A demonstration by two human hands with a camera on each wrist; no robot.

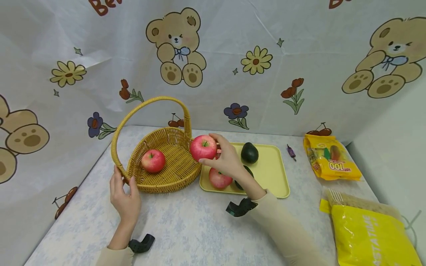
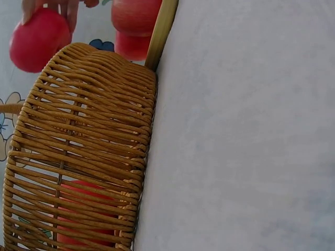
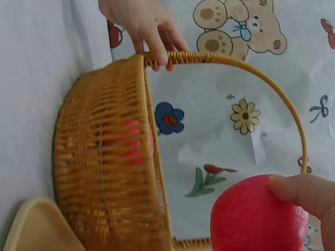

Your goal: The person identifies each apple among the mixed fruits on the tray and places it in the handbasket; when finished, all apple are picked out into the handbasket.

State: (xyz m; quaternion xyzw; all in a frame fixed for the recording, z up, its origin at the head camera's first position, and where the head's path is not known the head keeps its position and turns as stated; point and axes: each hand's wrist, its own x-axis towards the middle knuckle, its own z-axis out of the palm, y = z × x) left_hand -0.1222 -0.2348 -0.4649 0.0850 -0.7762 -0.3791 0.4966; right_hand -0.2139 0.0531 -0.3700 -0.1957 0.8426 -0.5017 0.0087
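Note:
A wicker basket (image 1: 179,166) with a tall arched handle stands on the table, one red apple (image 1: 153,161) inside it. The left hand (image 1: 125,199) holds the foot of the handle at the basket's left side; in the right wrist view its fingers (image 3: 163,56) curl over the rim end of the handle. The right hand (image 1: 229,159) grips a second red apple (image 1: 203,147) above the basket's right rim. In the right wrist view the thumb (image 3: 298,189) presses on this apple (image 3: 256,217). The left wrist view shows the held apple (image 2: 39,41) beyond the wicker side (image 2: 78,141).
Right of the basket lies a yellow tray (image 1: 271,170) with another red apple (image 1: 219,178) and two dark green avocados, one (image 1: 249,153) farther back. Farther right are a small purple item (image 1: 291,152), a yellow packet (image 1: 331,159) and a larger yellow bag (image 1: 372,236).

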